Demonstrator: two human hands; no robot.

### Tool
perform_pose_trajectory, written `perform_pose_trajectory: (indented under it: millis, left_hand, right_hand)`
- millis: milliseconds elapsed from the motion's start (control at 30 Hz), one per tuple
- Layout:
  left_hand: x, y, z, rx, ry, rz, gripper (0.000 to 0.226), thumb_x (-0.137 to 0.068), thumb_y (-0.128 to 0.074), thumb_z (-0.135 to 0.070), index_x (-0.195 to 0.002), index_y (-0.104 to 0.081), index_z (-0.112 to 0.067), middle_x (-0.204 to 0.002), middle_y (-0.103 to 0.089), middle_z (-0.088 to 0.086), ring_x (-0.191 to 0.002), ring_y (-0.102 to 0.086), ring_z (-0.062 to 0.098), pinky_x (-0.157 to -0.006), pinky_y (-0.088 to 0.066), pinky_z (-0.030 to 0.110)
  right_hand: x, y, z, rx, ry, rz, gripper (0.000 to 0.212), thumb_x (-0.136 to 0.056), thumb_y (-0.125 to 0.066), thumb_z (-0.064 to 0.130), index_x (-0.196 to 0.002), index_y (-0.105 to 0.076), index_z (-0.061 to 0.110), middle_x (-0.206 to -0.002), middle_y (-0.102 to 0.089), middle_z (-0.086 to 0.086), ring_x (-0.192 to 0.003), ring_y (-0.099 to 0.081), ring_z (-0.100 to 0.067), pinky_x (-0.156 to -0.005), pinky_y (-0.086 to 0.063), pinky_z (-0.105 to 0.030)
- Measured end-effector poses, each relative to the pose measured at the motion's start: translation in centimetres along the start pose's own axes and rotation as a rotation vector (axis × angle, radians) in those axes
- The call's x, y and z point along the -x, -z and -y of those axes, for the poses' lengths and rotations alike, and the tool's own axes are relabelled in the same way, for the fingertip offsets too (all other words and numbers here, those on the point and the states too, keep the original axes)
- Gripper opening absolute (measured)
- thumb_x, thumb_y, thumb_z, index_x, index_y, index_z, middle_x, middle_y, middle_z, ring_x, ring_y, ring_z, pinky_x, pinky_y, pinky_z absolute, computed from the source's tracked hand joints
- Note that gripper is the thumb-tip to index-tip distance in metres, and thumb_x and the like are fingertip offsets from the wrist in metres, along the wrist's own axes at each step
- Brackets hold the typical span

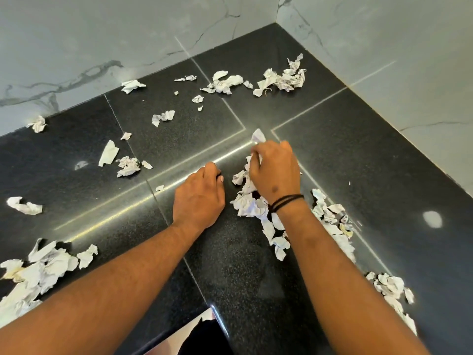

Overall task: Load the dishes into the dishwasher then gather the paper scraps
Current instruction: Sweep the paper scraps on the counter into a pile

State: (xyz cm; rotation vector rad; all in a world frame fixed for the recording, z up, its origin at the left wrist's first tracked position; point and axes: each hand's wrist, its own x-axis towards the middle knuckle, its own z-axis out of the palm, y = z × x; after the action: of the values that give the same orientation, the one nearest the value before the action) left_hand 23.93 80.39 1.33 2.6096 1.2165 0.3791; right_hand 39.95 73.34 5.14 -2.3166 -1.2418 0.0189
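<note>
Scrap-gathering phase; no dishes or dishwasher showing in this view, so can't judge that half.

Risks from here:
- Right hand is working over a loose central pile. The scraps are light and crumpled, so a fast sweep or a lifting forearm is likely going to be scattering them again, or dragging the trail of scraps lying just beside the right wrist.
- Near-left heap is sitting close to the table front edge, and so are the near-right scraps. A left-forearm brush is likely pushing some off onto the floor.
- Far corner cluster and the wall-side scrap are lying well apart from the pile and are easy to miss; the small bits mid-table are too.
- The polished stone is probably giving little friction, so scraps will be sliding ahead of the hand, not bunching.

Grip:
- Right hand: fingers curled, pinching a white scrap whose tip is sticking up above the knuckles; palm is hovering over or touching the central pile — can't tell which. Black bands on the wrist.
- Left hand: knuckles-up on the table just beside the pile, fingers curled under. Nothing visible in it; fingertips hidden, so can't say whether it's clenched empty or trapping a small scrap.
</note>
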Motion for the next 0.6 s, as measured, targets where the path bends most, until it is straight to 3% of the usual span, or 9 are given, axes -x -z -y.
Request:
perform_pose_trajectory:
  millis: [100, 167, 233, 300, 400, 600]
  left_hand:
    - [0.0, -0.1, 0.0, -0.011, -0.007, -0.002, 0.014, -0.103, -0.047, -0.032, -0.098, -0.047, -0.019, -0.081, -0.059, -0.002, -0.07, -0.056, 0.021, -0.057, -0.04, 0.034]
    - [0.0, -0.1, 0.0, -0.013, -0.009, -0.002, 0.014, -0.103, -0.046, -0.032, -0.098, -0.047, -0.019, -0.081, -0.059, -0.002, -0.07, -0.056, 0.02, -0.057, -0.04, 0.034]
    - [-0.1, -0.1, 0.0, -0.017, -0.01, -0.001, 0.014, -0.103, -0.046, -0.032, -0.099, -0.047, -0.019, -0.082, -0.059, -0.002, -0.07, -0.055, 0.019, -0.057, -0.04, 0.033]
    - [-0.1, -0.1, 0.1, -0.019, -0.008, -0.002, 0.014, -0.103, -0.046, -0.032, -0.099, -0.048, -0.019, -0.081, -0.058, -0.003, -0.068, -0.052, 0.018, -0.057, -0.038, 0.032]
    - [-0.1, -0.1, 0.0, -0.02, 0.008, 0.004, 0.015, -0.104, -0.045, -0.033, -0.098, -0.046, -0.02, -0.079, -0.051, -0.008, -0.067, -0.048, 0.015, -0.057, -0.035, 0.031]
    - [-0.1, -0.1, 0.1, -0.024, 0.005, -0.004, 0.014, -0.103, -0.046, -0.032, -0.096, -0.044, -0.02, -0.077, -0.048, -0.008, -0.066, -0.048, 0.016, -0.057, -0.033, 0.031]
  right_hand:
    - [-4.4, -0.3, -0.3, -0.008, 0.03, -0.127, 0.018, -0.096, -0.056, 0.018, -0.103, -0.069, 0.009, -0.105, -0.066, -0.009, -0.09, -0.05, -0.023, -0.075, -0.047, -0.034]
    - [-8.2, -1.0, -0.8, 0.043, 0.02, -0.011, 0.037, -0.099, -0.053, 0.023, -0.133, -0.057, 0.01, -0.141, -0.053, -0.008, -0.109, -0.05, -0.029, -0.089, -0.049, -0.04]
    - [-11.3, -1.9, -1.5, 0.095, -0.029, 0.187, 0.056, -0.101, -0.049, 0.03, -0.153, -0.034, 0.015, -0.164, -0.024, 0.002, -0.126, -0.041, -0.035, -0.099, -0.044, -0.048]
    - [-13.3, -2.8, -2.2, 0.204, -0.022, 0.307, 0.058, -0.103, -0.045, 0.035, -0.155, -0.028, 0.019, -0.167, -0.012, 0.009, -0.13, -0.034, -0.037, -0.101, -0.039, -0.051]
    - [-14.4, -2.9, -2.5, 0.27, -0.039, 0.373, 0.046, -0.103, -0.041, 0.038, -0.145, -0.043, 0.02, -0.163, -0.023, 0.01, -0.131, -0.032, -0.037, -0.101, -0.035, -0.049]
    - [-7.4, -2.4, -1.7, 0.235, 0.028, 0.293, 0.037, -0.103, -0.037, 0.04, -0.131, -0.054, 0.023, -0.157, -0.038, 0.01, -0.12, -0.041, -0.034, -0.097, -0.037, -0.046]
